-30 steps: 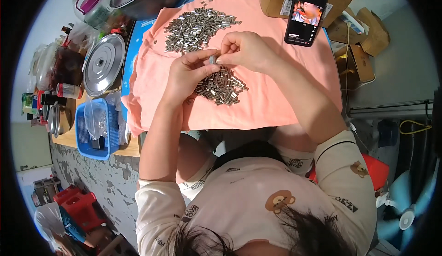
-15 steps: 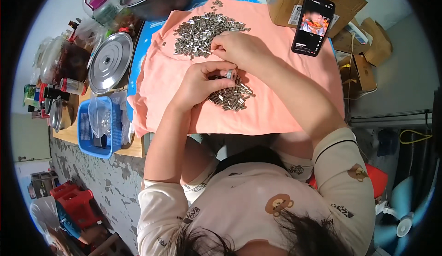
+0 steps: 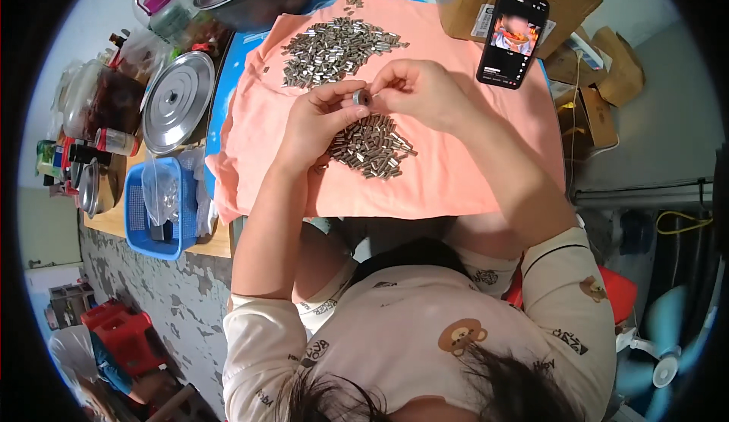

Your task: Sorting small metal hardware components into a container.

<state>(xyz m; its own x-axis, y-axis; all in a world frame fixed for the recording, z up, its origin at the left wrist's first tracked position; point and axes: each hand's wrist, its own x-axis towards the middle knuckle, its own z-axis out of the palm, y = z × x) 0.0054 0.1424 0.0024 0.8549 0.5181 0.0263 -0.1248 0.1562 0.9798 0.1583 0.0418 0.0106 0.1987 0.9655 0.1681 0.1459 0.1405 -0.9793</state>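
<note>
A small round metal ring [image 3: 361,97] with a darker centre is pinched between the thumb and fingers of my left hand [image 3: 323,122]. Close beside it, at its right, my right hand [image 3: 427,95] has thumb and fingertips pressed together; whatever they may hold is too small to make out. Under and just in front of the hands lies a heap of short silvery metal pins [image 3: 373,148]. Beyond them a larger heap of the same kind of pins [image 3: 334,48] spreads out. Both heaps rest on a pink cloth [image 3: 254,152].
A lit phone [image 3: 513,36] leans on a cardboard box [image 3: 463,0] at the far right. To the left stand a blue plastic basket [image 3: 161,243], a round metal lid [image 3: 178,103] and several jars. A fan [image 3: 665,369] is at the lower right.
My right hand has come back from the far heap to the ring. My left hand has lifted the ring slightly away and left, uncovering more of the near heap.
</note>
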